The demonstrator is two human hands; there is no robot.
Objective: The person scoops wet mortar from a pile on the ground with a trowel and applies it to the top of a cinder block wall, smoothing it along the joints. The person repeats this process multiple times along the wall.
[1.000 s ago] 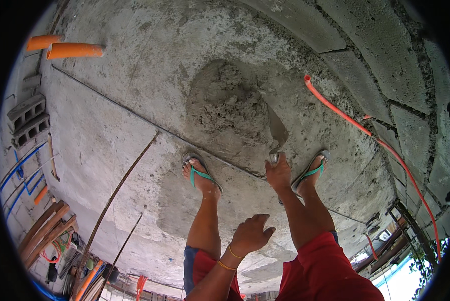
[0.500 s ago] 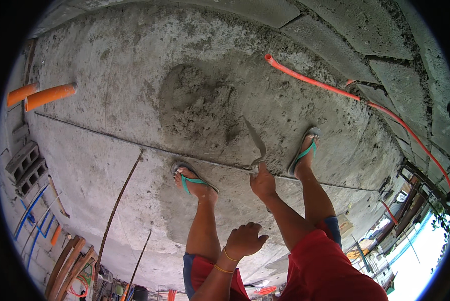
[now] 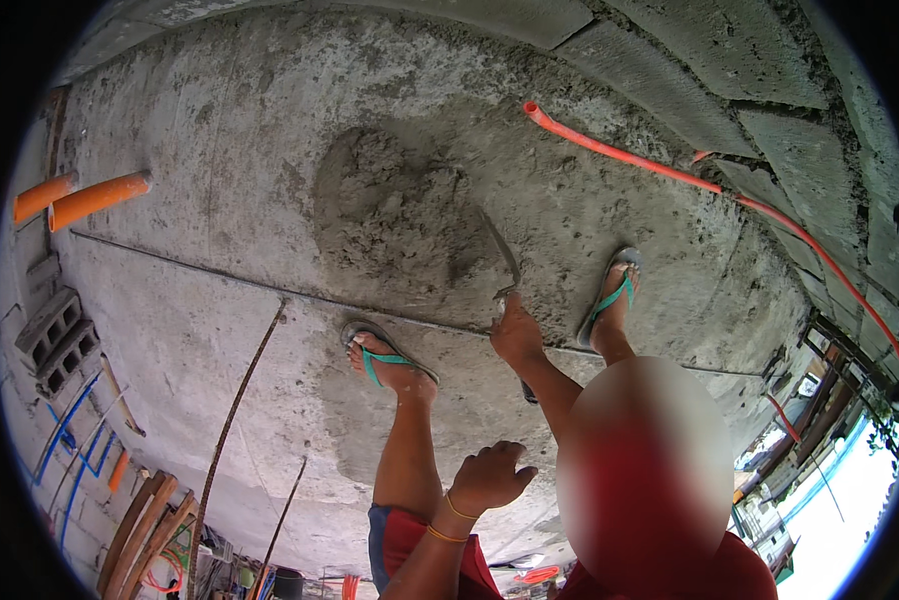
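My right hand (image 3: 517, 335) grips the handle of a trowel (image 3: 502, 248). Its thin metal blade appears nearly edge-on, with the tip at the right side of a heap of wet grey mortar (image 3: 389, 205) on the concrete floor. Most of the handle lies hidden inside my fist. My left hand (image 3: 487, 478) is by my left leg, back upward, with the thumb apart and nothing visible in it; yellow bands circle the wrist. Both feet, in green-strapped flip-flops (image 3: 387, 360), stand on the near side of the mortar. A blurred oval covers part of my right arm and leg.
A thin rod (image 3: 199, 267) crosses the floor between heap and feet. An orange-red hose (image 3: 619, 155) runs along the block wall (image 3: 659, 85) at right. Two orange pipes (image 3: 99, 198) stick up at far left, above hollow blocks (image 3: 57, 340). Rebar (image 3: 239, 410) rises at lower left.
My right hand has moved forward and slightly left, carrying the trowel blade to the heap's edge. My left hand and feet have hardly shifted.
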